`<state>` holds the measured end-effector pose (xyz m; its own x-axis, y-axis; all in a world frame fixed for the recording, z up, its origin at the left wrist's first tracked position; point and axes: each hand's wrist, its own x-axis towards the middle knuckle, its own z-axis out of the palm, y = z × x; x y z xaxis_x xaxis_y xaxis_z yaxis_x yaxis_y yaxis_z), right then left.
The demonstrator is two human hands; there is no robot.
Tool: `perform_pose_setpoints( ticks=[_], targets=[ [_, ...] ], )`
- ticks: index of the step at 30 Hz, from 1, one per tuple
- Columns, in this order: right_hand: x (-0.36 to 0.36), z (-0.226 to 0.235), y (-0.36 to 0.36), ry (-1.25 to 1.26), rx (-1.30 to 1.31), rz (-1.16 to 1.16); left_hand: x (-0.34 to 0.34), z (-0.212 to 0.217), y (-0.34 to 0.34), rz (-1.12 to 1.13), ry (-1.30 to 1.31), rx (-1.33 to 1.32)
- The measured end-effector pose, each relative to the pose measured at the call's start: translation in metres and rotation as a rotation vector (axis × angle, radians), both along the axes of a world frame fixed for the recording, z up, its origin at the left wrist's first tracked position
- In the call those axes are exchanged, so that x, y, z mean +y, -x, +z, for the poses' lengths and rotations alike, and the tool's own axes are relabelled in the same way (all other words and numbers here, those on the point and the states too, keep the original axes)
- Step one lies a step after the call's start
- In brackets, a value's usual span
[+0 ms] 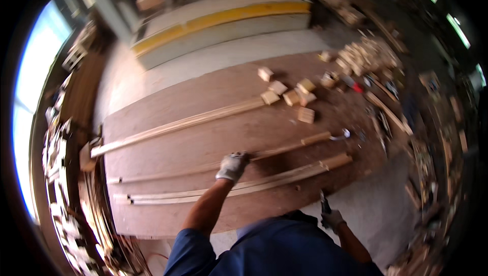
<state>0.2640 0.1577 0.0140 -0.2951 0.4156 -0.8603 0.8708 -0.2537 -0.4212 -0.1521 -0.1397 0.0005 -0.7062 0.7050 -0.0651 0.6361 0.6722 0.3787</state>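
My left hand point(233, 167), in a whitish work glove, closes over a long thin wooden strip point(274, 152) that lies across the brown tabletop point(168, 161). Nearer to me lies a pair of long pale strips point(264, 180), side by side, with a short wood block point(336, 161) at their right end. My right hand point(333, 220), also gloved, is off the table's near edge. It grips a dark-handled tool point(324, 204) pointing up toward the table; its exact kind is blurred.
A further bundle of strips point(178, 125) lies across the table. Several wood blocks point(291, 96) sit beyond its right end, and a heap of offcuts point(366, 55) is at the far right. A low bench with a yellow edge point(223, 18) stands beyond. Stacked timber point(66, 195) lines the left.
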Motion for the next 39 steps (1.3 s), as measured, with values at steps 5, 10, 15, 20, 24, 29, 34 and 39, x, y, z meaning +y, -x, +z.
perform_pose_setpoints(
  ticks=[5,10,15,20,24,29,34,39],
  targets=[
    [-0.008,0.011,0.003,-0.018,0.010,0.024,0.012,0.008,-0.021,-0.029,0.031,-0.087],
    [-0.009,0.006,-0.006,-0.112,-0.030,0.114,0.033,0.021,-0.035,-0.045,0.045,-0.114],
    [-0.005,-0.025,-0.017,-0.201,-0.022,0.213,0.046,0.008,-0.037,-0.074,-0.036,-0.236],
    [0.000,-0.047,-0.026,-0.269,-0.029,0.280,0.050,0.004,-0.034,-0.181,0.058,-0.272],
    [-0.002,-0.047,-0.030,-0.243,-0.032,0.263,0.057,0.007,-0.044,-0.128,0.017,-0.205],
    [-0.006,-0.033,-0.022,-0.234,-0.046,0.233,0.065,0.012,-0.061,-0.078,0.007,-0.021],
    [-0.011,-0.032,-0.019,-0.219,0.072,0.198,0.064,0.001,-0.057,-0.110,-0.050,0.003],
    [-0.008,-0.034,-0.018,-0.297,0.017,0.286,0.059,-0.005,-0.058,-0.079,-0.091,-0.065]
  ],
)
